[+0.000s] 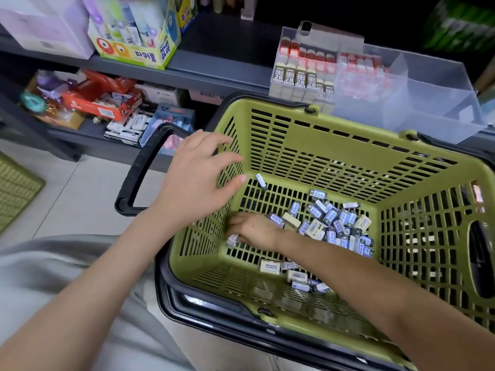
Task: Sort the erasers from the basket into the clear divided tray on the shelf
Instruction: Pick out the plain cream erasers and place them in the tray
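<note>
- A person's L hand (198,178) hovers over the left wall of the green basket (321,135), fingers spread & relaxed, holding nothing.
- R hand (254,228) reaches down to the basket floor, palm down. Its fingers curl round a purple-sleeved eraser (232,240) near the left wall; can't tell if more than one is in the grip.
- Main pile of erasers (332,220), mostly purple-sleeved w/ a few cream ones, lies on the basket floor just right of the R hand, toward the right wall.
- A lone eraser (261,180) lies apart near the back-left corner. A smaller cluster (294,277) sits by the near wall, beside the R forearm.
- Clear divided tray (434,103) stands on the shelf (214,73) just behind the basket's far rim. Its left sections hold upright rows of "2B" erasers (294,76), w/ red-topped erasers (316,56) behind them.
- Black handle (139,172) lies folded out to the basket's left, above the tiled floor.
- Also on the shelf: a yellow-green "Power Glue" display box (134,49), well left of the tray. Boxed stock fills the shelf below.
- A second green basket (16,188) shows at the frame's left edge, grey clothing (40,277) at bottom left.
</note>
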Demonstrator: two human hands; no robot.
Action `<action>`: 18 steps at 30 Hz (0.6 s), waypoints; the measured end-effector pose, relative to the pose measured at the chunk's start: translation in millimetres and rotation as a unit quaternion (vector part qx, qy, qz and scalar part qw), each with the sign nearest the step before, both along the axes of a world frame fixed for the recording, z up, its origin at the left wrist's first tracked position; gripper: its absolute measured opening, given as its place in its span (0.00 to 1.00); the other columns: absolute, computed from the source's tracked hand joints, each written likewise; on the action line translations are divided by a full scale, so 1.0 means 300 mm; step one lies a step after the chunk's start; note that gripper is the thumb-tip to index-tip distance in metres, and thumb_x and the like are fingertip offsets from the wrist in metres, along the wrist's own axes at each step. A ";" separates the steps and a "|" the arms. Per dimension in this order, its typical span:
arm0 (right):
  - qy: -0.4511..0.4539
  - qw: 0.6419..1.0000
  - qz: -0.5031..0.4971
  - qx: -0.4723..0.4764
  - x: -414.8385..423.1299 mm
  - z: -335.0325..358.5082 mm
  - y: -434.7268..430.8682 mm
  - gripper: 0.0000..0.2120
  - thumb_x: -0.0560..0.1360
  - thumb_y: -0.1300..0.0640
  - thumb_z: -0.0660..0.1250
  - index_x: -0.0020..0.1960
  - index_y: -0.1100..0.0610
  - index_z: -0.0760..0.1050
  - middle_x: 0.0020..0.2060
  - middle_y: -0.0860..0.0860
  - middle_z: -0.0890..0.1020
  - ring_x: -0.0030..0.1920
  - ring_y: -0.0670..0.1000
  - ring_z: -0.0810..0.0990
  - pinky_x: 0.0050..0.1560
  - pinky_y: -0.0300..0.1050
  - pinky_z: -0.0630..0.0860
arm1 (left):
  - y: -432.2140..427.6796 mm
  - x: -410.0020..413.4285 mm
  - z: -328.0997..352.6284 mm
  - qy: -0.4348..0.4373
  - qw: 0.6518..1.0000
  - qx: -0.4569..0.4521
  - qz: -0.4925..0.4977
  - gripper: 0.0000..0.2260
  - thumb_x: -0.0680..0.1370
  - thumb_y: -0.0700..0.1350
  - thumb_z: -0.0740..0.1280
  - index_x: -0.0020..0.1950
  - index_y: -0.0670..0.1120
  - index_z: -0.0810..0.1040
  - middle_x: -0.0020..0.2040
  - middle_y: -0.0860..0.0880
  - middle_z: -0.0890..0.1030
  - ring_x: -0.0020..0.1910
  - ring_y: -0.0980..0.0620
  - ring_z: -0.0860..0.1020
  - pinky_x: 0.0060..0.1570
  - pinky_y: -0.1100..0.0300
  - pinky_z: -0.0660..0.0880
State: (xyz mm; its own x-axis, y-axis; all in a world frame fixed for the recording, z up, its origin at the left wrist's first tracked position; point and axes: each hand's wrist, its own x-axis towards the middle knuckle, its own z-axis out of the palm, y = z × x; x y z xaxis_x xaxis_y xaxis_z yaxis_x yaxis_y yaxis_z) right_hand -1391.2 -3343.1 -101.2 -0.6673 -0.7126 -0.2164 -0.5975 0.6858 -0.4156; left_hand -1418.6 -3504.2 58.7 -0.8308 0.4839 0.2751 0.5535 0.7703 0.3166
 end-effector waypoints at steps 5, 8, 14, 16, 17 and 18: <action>-0.041 0.995 -0.084 -0.031 0.027 0.029 0.033 0.15 0.76 0.53 0.65 0.58 0.60 0.77 0.54 0.54 0.79 0.58 0.52 0.74 0.67 0.45 0.67 | 0.006 0.000 0.013 0.006 1.000 0.025 0.002 0.11 0.74 0.46 0.71 0.53 0.42 0.83 0.58 0.41 0.79 0.61 0.41 0.74 0.67 0.49 0.60; -0.117 0.913 -0.313 -0.233 0.049 0.180 0.064 0.09 0.76 0.52 0.65 0.49 0.56 0.80 0.42 0.52 0.82 0.43 0.51 0.79 0.48 0.47 0.77 | 0.073 0.058 0.018 -0.046 0.982 0.181 0.032 0.11 0.75 0.44 0.68 0.57 0.45 0.80 0.59 0.51 0.78 0.60 0.55 0.74 0.67 0.59 0.64; -0.233 0.721 -0.396 -0.519 0.101 0.460 0.112 0.10 0.72 0.67 0.68 0.44 0.54 0.83 0.40 0.47 0.85 0.41 0.41 0.81 0.40 0.31 0.76 | 0.263 0.157 0.003 -0.490 0.689 0.522 0.109 0.20 0.77 0.47 0.67 0.68 0.54 0.67 0.62 0.48 0.75 0.58 0.55 0.77 0.59 0.56 0.74; -0.275 0.713 -0.371 -0.528 0.120 0.480 0.154 0.10 0.71 0.66 0.70 0.48 0.55 0.82 0.35 0.46 0.83 0.35 0.44 0.78 0.35 0.33 0.75 | 0.284 0.152 0.001 -0.527 0.605 0.579 0.146 0.16 0.79 0.41 0.63 0.66 0.51 0.69 0.57 0.42 0.79 0.52 0.49 0.81 0.51 0.53 0.79; -0.312 0.695 -0.369 -0.532 0.126 0.482 0.187 0.13 0.70 0.64 0.71 0.52 0.54 0.81 0.37 0.47 0.83 0.36 0.45 0.78 0.34 0.35 0.75 | 0.287 0.149 -0.001 -0.539 0.576 0.592 0.162 0.15 0.80 0.39 0.62 0.66 0.50 0.69 0.54 0.41 0.80 0.50 0.48 0.82 0.47 0.53 0.80; -0.338 0.680 -0.378 -0.529 0.134 0.472 0.224 0.15 0.69 0.63 0.71 0.54 0.52 0.80 0.40 0.49 0.83 0.38 0.47 0.79 0.35 0.37 0.76 | 0.287 0.145 -0.003 -0.550 0.558 0.595 0.177 0.14 0.80 0.39 0.61 0.65 0.49 0.70 0.53 0.40 0.81 0.47 0.48 0.83 0.45 0.53 0.81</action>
